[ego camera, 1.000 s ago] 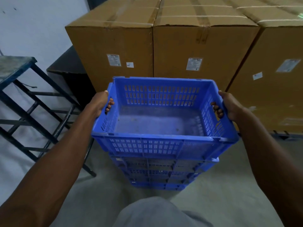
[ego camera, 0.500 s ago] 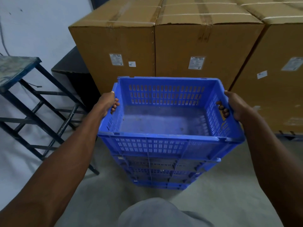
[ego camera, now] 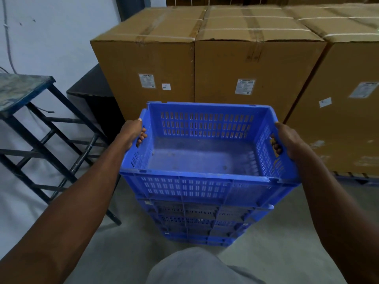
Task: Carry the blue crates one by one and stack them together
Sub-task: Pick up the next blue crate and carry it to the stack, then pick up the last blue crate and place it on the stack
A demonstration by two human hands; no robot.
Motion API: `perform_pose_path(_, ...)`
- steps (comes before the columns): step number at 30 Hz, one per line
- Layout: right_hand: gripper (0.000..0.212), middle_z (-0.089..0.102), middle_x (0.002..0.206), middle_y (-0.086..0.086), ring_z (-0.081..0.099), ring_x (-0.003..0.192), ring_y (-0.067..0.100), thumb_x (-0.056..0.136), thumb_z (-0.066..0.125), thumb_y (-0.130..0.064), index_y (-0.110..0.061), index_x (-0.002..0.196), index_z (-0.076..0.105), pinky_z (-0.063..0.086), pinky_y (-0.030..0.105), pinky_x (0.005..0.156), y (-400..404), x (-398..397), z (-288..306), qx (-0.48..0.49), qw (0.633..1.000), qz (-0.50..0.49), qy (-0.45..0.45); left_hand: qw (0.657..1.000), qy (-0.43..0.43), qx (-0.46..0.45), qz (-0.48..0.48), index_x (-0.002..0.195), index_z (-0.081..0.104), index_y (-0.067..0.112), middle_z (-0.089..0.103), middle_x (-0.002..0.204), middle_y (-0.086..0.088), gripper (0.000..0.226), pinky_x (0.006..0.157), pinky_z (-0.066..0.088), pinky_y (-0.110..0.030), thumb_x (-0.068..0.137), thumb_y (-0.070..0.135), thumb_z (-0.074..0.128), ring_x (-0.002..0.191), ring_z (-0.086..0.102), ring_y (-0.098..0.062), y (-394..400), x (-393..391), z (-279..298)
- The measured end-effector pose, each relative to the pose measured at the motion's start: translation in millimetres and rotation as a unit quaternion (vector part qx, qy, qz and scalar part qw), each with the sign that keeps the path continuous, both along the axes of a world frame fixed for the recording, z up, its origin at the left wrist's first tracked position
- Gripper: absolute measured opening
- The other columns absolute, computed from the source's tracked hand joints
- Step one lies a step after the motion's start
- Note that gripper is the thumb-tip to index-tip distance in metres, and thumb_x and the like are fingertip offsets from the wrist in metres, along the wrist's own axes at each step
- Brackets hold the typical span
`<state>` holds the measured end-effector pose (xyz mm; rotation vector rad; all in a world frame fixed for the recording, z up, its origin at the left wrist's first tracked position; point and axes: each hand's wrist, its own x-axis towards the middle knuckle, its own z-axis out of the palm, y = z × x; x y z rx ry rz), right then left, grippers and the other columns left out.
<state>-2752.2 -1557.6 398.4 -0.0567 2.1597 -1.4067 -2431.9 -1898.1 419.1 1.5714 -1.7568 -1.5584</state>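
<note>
head view: blue crate (ego camera: pixel 205 160) hangs between left hand (ego camera: pixel 133 134) and right hand (ego camera: pixel 287 140), each grip curled through a side handle.

White labels (ego camera: pixel 146 80) on the cardboard boxes (ego camera: pixel 143 64) (print too small); nothing legible.

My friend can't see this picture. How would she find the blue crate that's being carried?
Start at the big cardboard boxes; before them stands a stack of blue crates. The held crate is uppermost, gripped by the left hand and right hand, showing its empty inside.
</note>
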Motion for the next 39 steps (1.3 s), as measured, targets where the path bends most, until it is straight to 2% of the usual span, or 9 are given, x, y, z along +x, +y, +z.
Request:
perform_pose_path(4,0.051,0.050,0.069,0.009,0.044,0.055,0.024,0.095,0.049,-0.055,-0.005,0.093,0.058,0.038,0.037,0.053,2,1,-2,0.002,1.000,0.007,0.030,0.998,-0.026,-0.051,-0.018,0.090,0.053,0.005,0.051,0.080,-0.015,0.041,0.056,0.034,-0.036,0.108,0.039,0.039,0.061,0.040,-0.023,0,0,-1)
perform_pose_path(7,0.059,0.057,0.073,0.011,0.052,0.059,0.027,0.091,0.051,-0.059,-0.001,0.095,0.061,0.045,0.040,0.058,3,1,-2,0.023,0.998,0.019,0.053,0.977,-0.133,-0.153,-0.073,0.094,0.055,0.003,0.058,0.080,-0.015,0.051,0.059,0.041,-0.036,0.104,0.051,0.042,0.064,0.052,-0.028,-3,-1,-1)
perform_pose_path(9,0.066,0.065,0.088,0.014,0.063,0.073,0.033,0.089,0.051,-0.062,0.000,0.104,0.063,0.053,0.046,0.068,4,4,0,0.086,0.991,0.032,0.098,0.943,-0.226,-0.220,-0.107,0.123,0.054,0.003,0.062,0.114,-0.019,0.063,0.073,0.049,-0.043,0.100,0.060,0.041,0.095,0.061,-0.036,-2,-5,0)
perform_pose_path(10,0.067,0.067,0.101,0.017,0.064,0.086,0.036,0.090,0.050,-0.063,-0.001,0.113,0.061,0.053,0.048,0.076,4,5,1,0.130,0.981,0.046,0.133,0.926,-0.253,-0.255,-0.115,0.140,0.046,0.006,0.053,0.136,-0.019,0.070,0.088,0.049,-0.049,0.099,0.062,0.041,0.117,0.055,-0.040,0,-7,0)
perform_pose_path(12,0.072,0.060,0.126,0.017,0.058,0.108,0.039,0.091,0.046,-0.066,-0.009,0.133,0.049,0.048,0.050,0.088,6,10,3,0.190,0.957,0.082,0.201,0.900,-0.231,-0.349,-0.125,0.154,0.031,0.012,0.034,0.156,-0.015,0.072,0.106,0.039,-0.055,0.101,0.059,0.042,0.140,0.035,-0.039,13,-14,3)
perform_pose_path(17,0.084,0.025,0.162,0.008,0.024,0.147,0.035,0.088,0.036,-0.073,-0.029,0.157,0.018,0.021,0.063,0.114,27,30,4,0.199,0.921,0.113,0.316,0.828,-0.073,-0.529,-0.171,0.158,0.032,0.019,0.025,0.165,-0.011,0.065,0.116,0.030,-0.052,0.102,0.050,0.046,0.153,0.021,-0.032,75,-42,12)
perform_pose_path(21,0.074,0.010,0.168,-0.002,0.004,0.154,0.022,0.096,0.033,-0.068,-0.036,0.159,0.012,0.005,0.057,0.119,53,68,14,0.182,0.905,0.076,0.377,0.814,-0.023,-0.535,-0.227,0.159,0.028,0.026,0.018,0.169,-0.006,0.066,0.122,0.023,-0.050,0.102,0.055,0.043,0.155,0.014,-0.026,140,-71,9)
perform_pose_path(33,0.064,0.016,0.166,-0.010,0.001,0.154,0.012,0.099,0.040,-0.061,-0.043,0.156,0.018,0.004,0.051,0.121,178,153,-10,0.145,0.920,-0.150,0.332,0.768,0.193,-0.459,-0.403,0.153,0.044,0.019,0.029,0.165,-0.007,0.060,0.120,0.030,-0.046,0.099,0.044,0.053,0.154,0.022,-0.022,327,-122,-20)
perform_pose_path(39,0.064,0.019,0.166,-0.007,0.003,0.154,0.015,0.098,0.038,-0.061,-0.043,0.156,0.019,0.006,0.052,0.122,228,252,-38,0.181,0.891,-0.330,0.253,0.682,0.233,-0.387,-0.575,0.156,0.038,0.027,0.025,0.167,0.000,0.062,0.122,0.027,-0.044,0.099,0.044,0.055,0.155,0.017,-0.017,398,-91,-42)
